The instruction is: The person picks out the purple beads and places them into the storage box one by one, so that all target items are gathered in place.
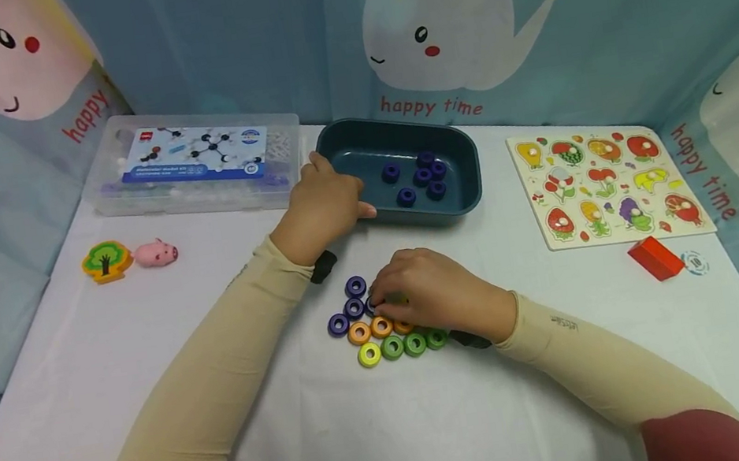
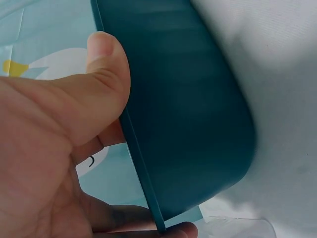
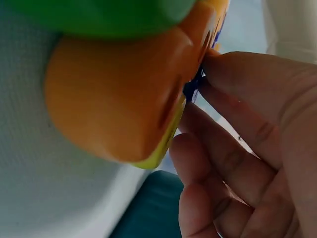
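My left hand (image 1: 322, 204) holds the left end of a dark teal tray (image 1: 471, 167) by its rim. In the left wrist view the thumb (image 2: 106, 64) lies along the rim, with fingers beyond it. Several purple rings (image 1: 436, 190) lie in the tray. On the table, my right hand (image 1: 432, 293) pinches a purple ring (image 1: 370, 308) at the edge of a ring cluster. Other purple rings (image 1: 338, 325), orange rings (image 1: 359, 333), green rings (image 1: 393, 348) and a yellow ring (image 1: 370, 355) lie close together there. The right hand partly hides the cluster.
A clear plastic molecular model kit box (image 1: 199, 196) stands back left. Before it are a tree toy (image 1: 106, 261) and a pink pig (image 1: 156, 253). A fruit puzzle board (image 1: 585, 186) and a red block (image 1: 656, 258) lie on the right. A printed curtain (image 1: 284, 44) hangs behind.
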Action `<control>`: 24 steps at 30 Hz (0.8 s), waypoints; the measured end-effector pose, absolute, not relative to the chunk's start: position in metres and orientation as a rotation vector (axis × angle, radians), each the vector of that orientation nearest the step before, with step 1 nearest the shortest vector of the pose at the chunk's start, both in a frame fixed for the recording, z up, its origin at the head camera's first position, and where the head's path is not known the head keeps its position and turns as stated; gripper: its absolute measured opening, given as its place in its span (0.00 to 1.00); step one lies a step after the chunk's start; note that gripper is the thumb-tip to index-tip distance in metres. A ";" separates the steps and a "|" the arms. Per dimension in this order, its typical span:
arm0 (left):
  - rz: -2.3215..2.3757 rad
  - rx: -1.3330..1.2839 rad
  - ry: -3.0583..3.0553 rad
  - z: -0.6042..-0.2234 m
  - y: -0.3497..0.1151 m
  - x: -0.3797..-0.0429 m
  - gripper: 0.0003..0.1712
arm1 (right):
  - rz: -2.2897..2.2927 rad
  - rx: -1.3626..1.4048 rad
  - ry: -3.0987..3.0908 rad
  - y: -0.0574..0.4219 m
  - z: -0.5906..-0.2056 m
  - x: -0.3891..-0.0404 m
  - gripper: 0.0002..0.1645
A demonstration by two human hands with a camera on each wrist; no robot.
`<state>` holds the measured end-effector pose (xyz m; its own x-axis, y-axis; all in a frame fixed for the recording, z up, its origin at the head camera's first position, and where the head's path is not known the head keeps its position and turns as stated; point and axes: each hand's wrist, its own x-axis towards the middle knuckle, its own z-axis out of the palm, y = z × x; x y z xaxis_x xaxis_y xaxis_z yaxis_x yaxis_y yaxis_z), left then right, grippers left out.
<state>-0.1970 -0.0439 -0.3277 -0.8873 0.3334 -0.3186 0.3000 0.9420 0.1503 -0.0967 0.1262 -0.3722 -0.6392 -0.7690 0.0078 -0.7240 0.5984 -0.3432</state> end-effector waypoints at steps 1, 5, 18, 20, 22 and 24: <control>0.140 0.461 2.752 -0.328 -0.044 -0.197 0.35 | -0.478 -1.254 2.679 0.126 -0.373 -0.096 0.06; 0.142 0.461 2.747 -0.328 -0.044 -0.198 0.35 | -0.476 -1.242 2.669 0.125 -0.374 -0.096 0.07; 0.132 0.462 2.752 -0.326 -0.043 -0.197 0.35 | -0.696 -1.256 2.754 0.140 -0.350 -0.110 0.09; 0.133 0.465 2.756 -0.327 -0.043 -0.197 0.35 | -0.736 -1.185 2.859 0.151 -0.342 -0.121 0.10; 0.134 0.466 2.756 -0.327 -0.043 -0.197 0.35 | -0.739 -1.041 2.974 0.160 -0.336 -0.137 0.11; 0.132 0.466 2.753 -0.327 -0.043 -0.198 0.35 | -0.712 -0.843 3.069 0.168 -0.336 -0.156 0.13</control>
<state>-0.1978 -0.0431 -0.3274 -0.8866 0.3347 -0.3192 0.3026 0.9417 0.1469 -0.1558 0.1683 -0.3357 -0.8595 -0.4588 0.2252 -0.5111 0.7718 -0.3783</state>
